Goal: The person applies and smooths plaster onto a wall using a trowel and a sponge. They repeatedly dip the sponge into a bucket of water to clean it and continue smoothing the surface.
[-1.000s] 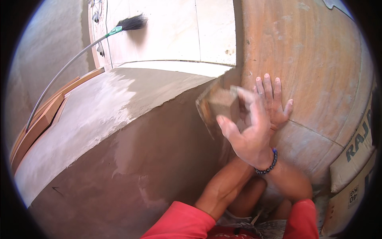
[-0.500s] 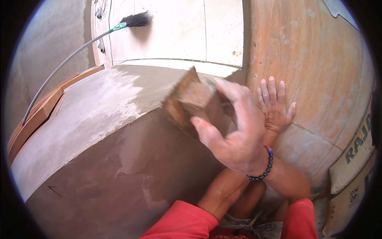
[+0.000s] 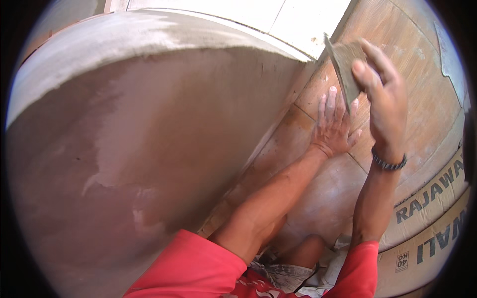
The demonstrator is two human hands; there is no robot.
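Note:
My right hand [image 3: 388, 102], with a dark beaded bracelet at the wrist, grips a plastering float [image 3: 349, 62] by its block-like back. The float's thin plate is tilted almost edge-on, raised off the plastered wall. Beneath and left of it, my left hand [image 3: 334, 130] lies flat with fingers spread on wood-patterned tiles [image 3: 323, 181]. The float's lower tip overlaps the left fingers in view; whether they touch I cannot tell. The low brown plastered wall [image 3: 164, 134] fills the left side, with lighter, smoother patches across its face.
Along the wall's top runs a grey ledge [image 3: 84, 52] with a pale, uneven edge. White tiles [image 3: 298, 22] lie beyond. Large printed paper sacks [image 3: 427, 248] are stacked at the lower right. A pale sheet [image 3: 449, 64] sits at the right rim.
My right hand has carried the float from the wall's top edge rightward, over the tiles. The view has shifted, so the broom is out of sight. My left hand stays flat.

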